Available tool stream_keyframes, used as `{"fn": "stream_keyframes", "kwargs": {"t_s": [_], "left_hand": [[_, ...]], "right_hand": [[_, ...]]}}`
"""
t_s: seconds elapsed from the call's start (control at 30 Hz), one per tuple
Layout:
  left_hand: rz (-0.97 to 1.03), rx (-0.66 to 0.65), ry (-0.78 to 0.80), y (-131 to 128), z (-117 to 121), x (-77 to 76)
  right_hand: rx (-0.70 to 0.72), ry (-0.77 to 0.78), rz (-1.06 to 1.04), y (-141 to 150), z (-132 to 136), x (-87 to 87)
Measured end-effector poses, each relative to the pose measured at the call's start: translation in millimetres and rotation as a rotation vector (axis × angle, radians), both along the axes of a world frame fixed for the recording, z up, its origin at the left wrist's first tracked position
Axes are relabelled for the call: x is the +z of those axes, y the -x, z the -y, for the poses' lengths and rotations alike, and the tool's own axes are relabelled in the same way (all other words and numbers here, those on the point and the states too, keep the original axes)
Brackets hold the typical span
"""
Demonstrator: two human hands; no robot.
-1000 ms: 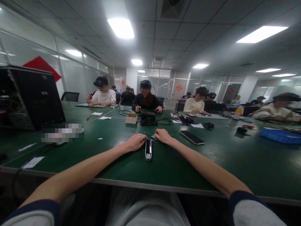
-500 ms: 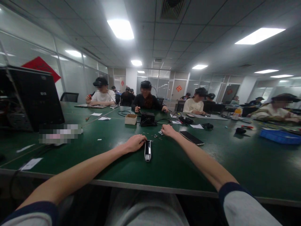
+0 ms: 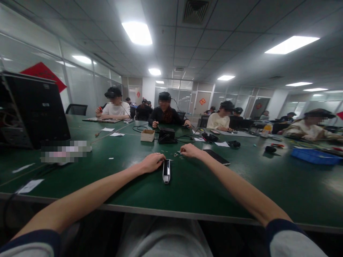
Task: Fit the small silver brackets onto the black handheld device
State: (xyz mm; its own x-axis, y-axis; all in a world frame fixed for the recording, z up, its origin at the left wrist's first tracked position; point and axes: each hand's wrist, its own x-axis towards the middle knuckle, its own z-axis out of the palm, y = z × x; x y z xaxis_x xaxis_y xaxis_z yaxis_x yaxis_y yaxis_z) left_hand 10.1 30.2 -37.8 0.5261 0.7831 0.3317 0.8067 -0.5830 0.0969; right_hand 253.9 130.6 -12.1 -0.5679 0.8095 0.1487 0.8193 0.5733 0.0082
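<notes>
A narrow silver and black device [image 3: 166, 171] lies lengthwise on the green table [image 3: 193, 185] in front of me. My left hand [image 3: 152, 161] rests at its far left end, fingers curled against it. My right hand [image 3: 189, 150] is stretched farther out, fingertips down at several tiny loose parts [image 3: 177, 154] scattered on the table just beyond the device. What the fingertips pinch is too small to tell.
A dark phone [image 3: 216, 157] lies right of my right hand. A small cardboard box [image 3: 148, 135] and a black device with cables [image 3: 166, 135] stand beyond. An open computer case [image 3: 32, 110] is at the left, a blue tray [image 3: 316, 156] at the right. Several people sit across the table.
My right hand left the device's far end, reached outward toward the small parts, then drew back slightly over them. My left hand stayed at the device.
</notes>
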Motion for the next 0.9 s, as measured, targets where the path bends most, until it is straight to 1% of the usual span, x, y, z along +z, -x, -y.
{"fn": "stream_keyframes", "kwargs": {"t_s": [0.03, 0.1, 0.17, 0.3, 0.37, 0.47, 0.57, 0.67, 0.73, 0.9], "left_hand": [[-0.002, -0.003, -0.008, 0.0, 0.1, 0.0], [-0.004, -0.008, -0.016, 0.3, 0.2, 0.1], [0.000, -0.011, -0.010, 0.7, 0.0, -0.1], [0.000, -0.003, 0.005, 1.5, -1.1, -0.7], [-0.004, 0.001, -0.002, 1.4, -1.2, -1.0], [-0.015, 0.002, -0.024, 0.6, -0.8, -1.1], [-0.023, -0.004, -0.039, -0.2, -0.1, -1.1], [-0.023, -0.003, -0.042, -0.2, 0.2, -1.2], [-0.021, -0.001, -0.040, 0.1, 0.1, -1.3], [-0.017, -0.002, -0.036, 0.6, 0.1, -1.0]], "right_hand": [[0.059, 0.032, 0.006, 1.3, 2.9, -0.1], [0.110, 0.079, 0.013, 4.8, 6.1, -1.5], [0.106, 0.086, 0.016, 8.6, 6.9, -2.8], [0.052, 0.090, 0.030, 15.2, 8.0, -1.6], [0.042, 0.071, 0.011, 18.4, 12.1, -1.6], [0.108, 0.004, -0.102, 23.0, 25.4, -5.9], [0.183, -0.017, -0.261, 25.9, 45.5, -12.8], [0.201, 0.018, -0.388, 26.0, 64.5, -15.8], [0.201, 0.048, -0.446, 24.7, 72.2, -15.5], [0.214, 0.144, -0.549, 18.8, 72.9, -17.7]]}}
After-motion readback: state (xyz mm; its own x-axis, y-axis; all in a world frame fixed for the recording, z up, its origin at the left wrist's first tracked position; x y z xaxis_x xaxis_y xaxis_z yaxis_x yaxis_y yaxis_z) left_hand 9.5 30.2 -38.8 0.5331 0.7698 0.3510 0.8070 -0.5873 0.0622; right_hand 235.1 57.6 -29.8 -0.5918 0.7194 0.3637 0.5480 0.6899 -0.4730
